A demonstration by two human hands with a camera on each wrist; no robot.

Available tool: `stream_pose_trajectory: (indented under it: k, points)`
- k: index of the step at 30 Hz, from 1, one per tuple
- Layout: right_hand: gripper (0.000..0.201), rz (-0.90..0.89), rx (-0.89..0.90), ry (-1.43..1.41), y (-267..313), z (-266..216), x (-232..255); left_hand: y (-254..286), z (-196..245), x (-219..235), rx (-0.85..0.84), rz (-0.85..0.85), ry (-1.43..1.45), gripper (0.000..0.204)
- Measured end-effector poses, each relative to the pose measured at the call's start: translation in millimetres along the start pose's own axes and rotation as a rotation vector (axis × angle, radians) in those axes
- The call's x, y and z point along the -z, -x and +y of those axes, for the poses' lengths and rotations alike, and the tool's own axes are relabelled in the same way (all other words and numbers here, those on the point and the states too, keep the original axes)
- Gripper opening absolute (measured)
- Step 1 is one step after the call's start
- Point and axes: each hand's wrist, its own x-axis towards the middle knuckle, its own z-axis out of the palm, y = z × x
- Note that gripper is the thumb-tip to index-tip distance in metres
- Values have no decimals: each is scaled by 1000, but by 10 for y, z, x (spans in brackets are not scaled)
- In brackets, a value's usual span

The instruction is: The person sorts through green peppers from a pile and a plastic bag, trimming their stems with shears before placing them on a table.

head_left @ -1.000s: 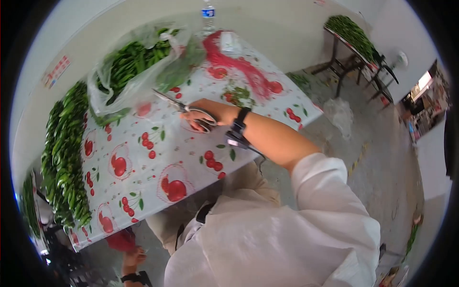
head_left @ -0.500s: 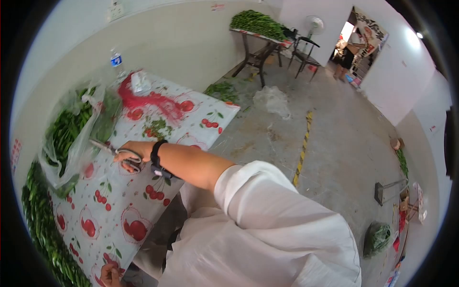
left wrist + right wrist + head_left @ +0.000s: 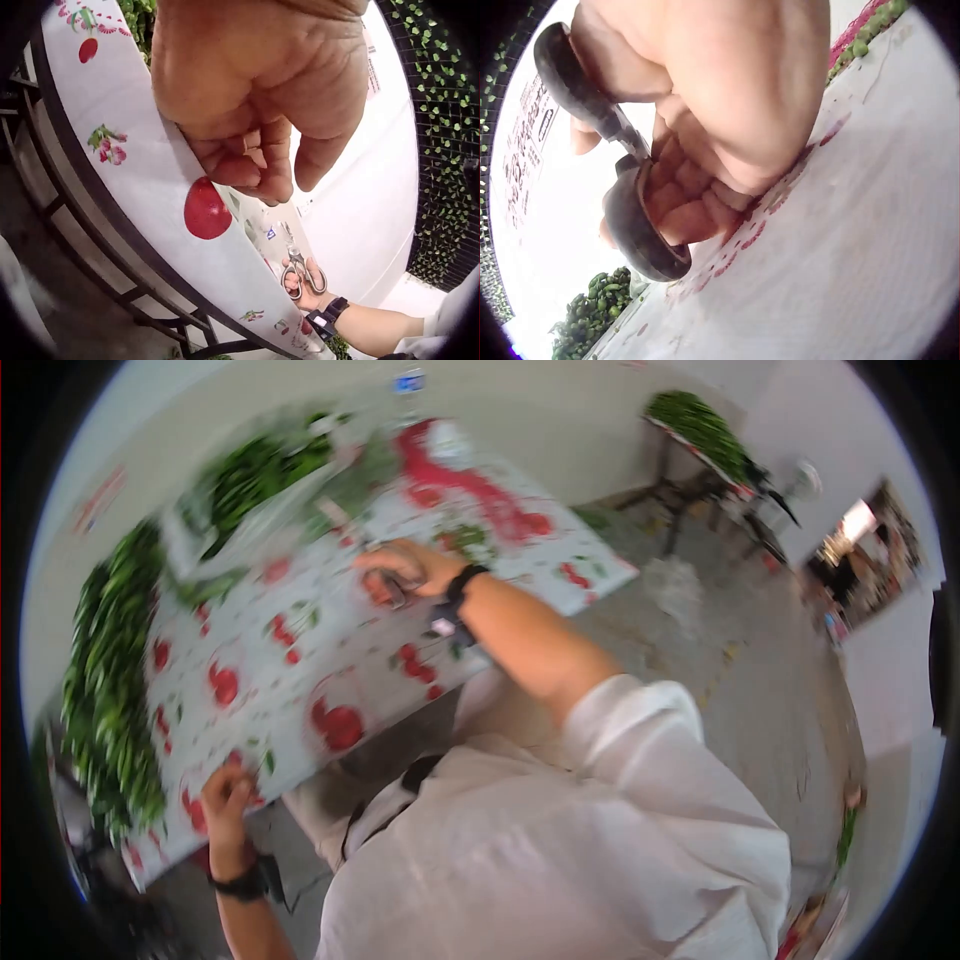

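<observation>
In the head view my right hand [image 3: 412, 568] grips the scissors [image 3: 397, 596] above the middle of the patterned tablecloth [image 3: 270, 705]. The right wrist view shows fingers of the right hand [image 3: 720, 90] through the dark handle loops of the scissors [image 3: 634, 225]. My left hand [image 3: 228, 798] is over the table's near left corner, and in the left wrist view the left hand [image 3: 262, 90] has loosely curled fingers and holds nothing. Behind it the scissors [image 3: 295, 262] appear with their blades pointing up. The blades are blurred in the head view.
Green peppers [image 3: 110, 690] are heaped along the table's left edge. A clear bag [image 3: 270, 510] of peppers lies at the back, beside red netting [image 3: 470, 485] and a bottle [image 3: 409, 395]. A second table [image 3: 690, 435] with peppers stands behind, right.
The view swung right, then back left. My left hand has risen from below the table edge to over the corner. My right hand still holds the scissors.
</observation>
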Motion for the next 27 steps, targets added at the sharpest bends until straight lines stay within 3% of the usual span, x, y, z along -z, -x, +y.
stream_pose_trajectory:
  k: [2, 5, 6, 10, 22, 27]
  points:
    - [31, -38, -19, 132, 54, -123, -52, -25, 23, -16, 23, -11, 70, 12]
    - [40, -31, 137, 468, 129, -193, -148, -49, -43, 69, 30, -44, 16, 12]
    - [42, 50, 9, 292, 83, -144, -102, -51, -15, 51, 38, -54, 7, 12]
    - [45, 54, -67, 191, -21, -20, 19, -38, -13, 33, 43, -62, 63, 13]
    - [45, -16, -43, 158, -108, -19, 94, -60, -49, 57, 4, -62, 22, 21]
    - [46, 43, -58, 164, -104, -14, 90, -82, -75, 74, -50, -103, -4, 21]
